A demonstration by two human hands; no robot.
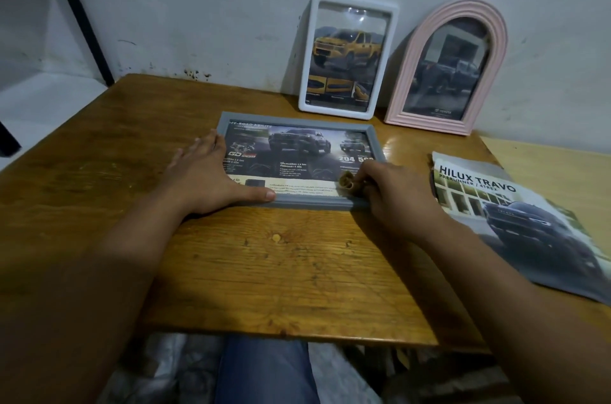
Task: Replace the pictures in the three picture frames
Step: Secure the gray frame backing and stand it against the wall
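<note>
A grey picture frame (299, 126) lies flat on the wooden table (281, 271), holding a dark truck brochure page. My left hand (211, 172) rests flat along its left side, fingers straight, thumb on the near edge. My right hand (393, 195) sits at the frame's near right corner and pinches a small brown curled scrap (347, 184) over the glass. A white frame (347, 55) with a yellow truck picture and a pink arched frame (449, 68) with a dark truck picture lean upright against the wall behind.
A Hilux Travo brochure (515, 222) lies on the table to the right of my right hand. A lighter tabletop (562, 165) adjoins at the far right. A dark post (79, 13) stands at the left. My knee in jeans (264, 367) shows below the table edge.
</note>
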